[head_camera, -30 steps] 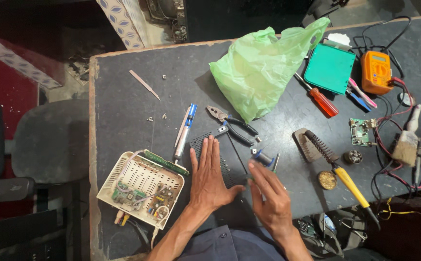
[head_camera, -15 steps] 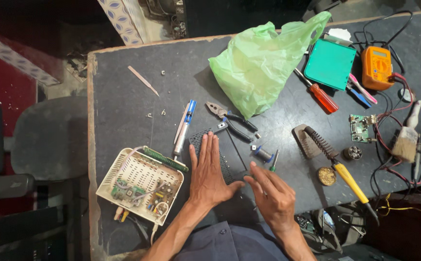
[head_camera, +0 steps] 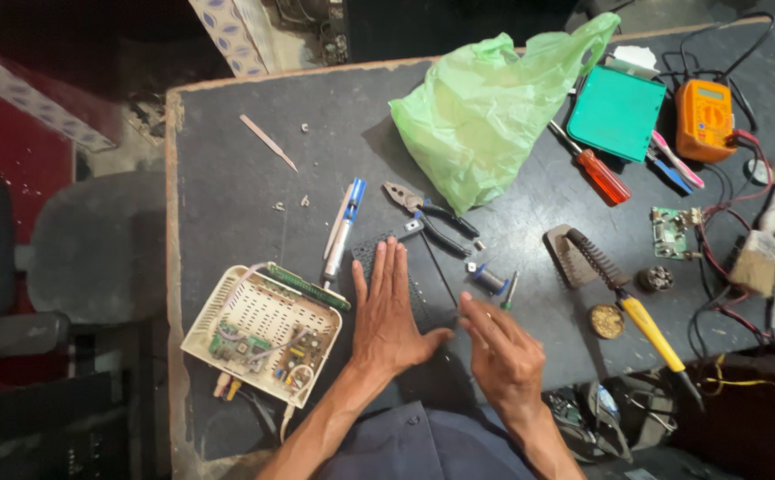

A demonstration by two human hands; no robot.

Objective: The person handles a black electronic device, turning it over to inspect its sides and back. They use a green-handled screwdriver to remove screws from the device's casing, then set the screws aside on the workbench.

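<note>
My left hand (head_camera: 387,311) lies flat, fingers together, pressing a dark perforated plastic panel (head_camera: 418,293) onto the grey worktop (head_camera: 227,160), near its front edge. My right hand (head_camera: 505,354) is just beside it, fingertips pinched at the panel's right side on something too small to tell. Left of my hands sits an opened cream plastic casing holding green circuit boards (head_camera: 263,333), close to the table's left edge. Just beyond my fingers lie a blue-and-silver desoldering pump (head_camera: 343,229) and black-handled pliers (head_camera: 432,218). A crumpled green plastic bag (head_camera: 494,107) sits farther back. Bare tabletop stretches across the back-left corner.
</note>
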